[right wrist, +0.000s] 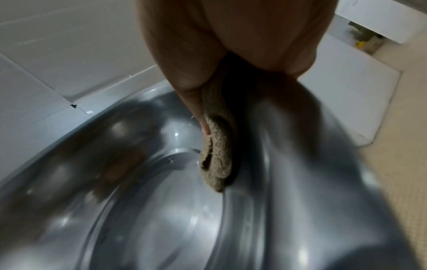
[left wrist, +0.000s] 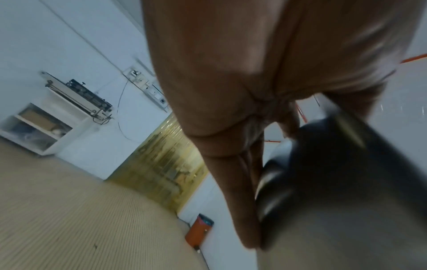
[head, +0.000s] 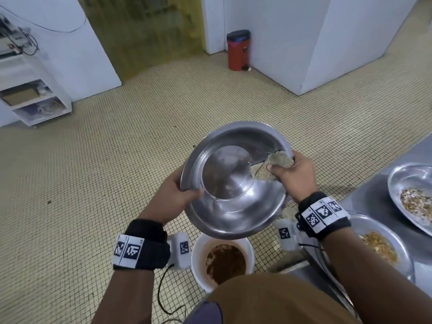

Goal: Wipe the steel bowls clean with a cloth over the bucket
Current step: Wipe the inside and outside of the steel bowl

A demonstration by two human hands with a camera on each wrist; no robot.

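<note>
A large steel bowl [head: 233, 181] is held tilted in the air, its inside facing me, above a white bucket [head: 198, 253] of brown waste on the floor. My left hand [head: 180, 197] grips the bowl's left rim, thumb inside. My right hand [head: 292, 174] holds a beige cloth [head: 271, 167] bunched against the bowl's inner right wall near the rim. The right wrist view has the cloth [right wrist: 217, 155] pressed on the shiny bowl [right wrist: 161, 210] wall. The left wrist view is blurred, with the left hand [left wrist: 242, 164] against the bowl's [left wrist: 323, 182] dark outside.
A steel counter [head: 378, 197] at the right carries two more steel bowls with food scraps [head: 413, 202] [head: 378, 249]. A red pedal bin [head: 238, 50] stands by the far wall. A white shelf unit [head: 30, 90] is at the left. The floor is small beige tiles.
</note>
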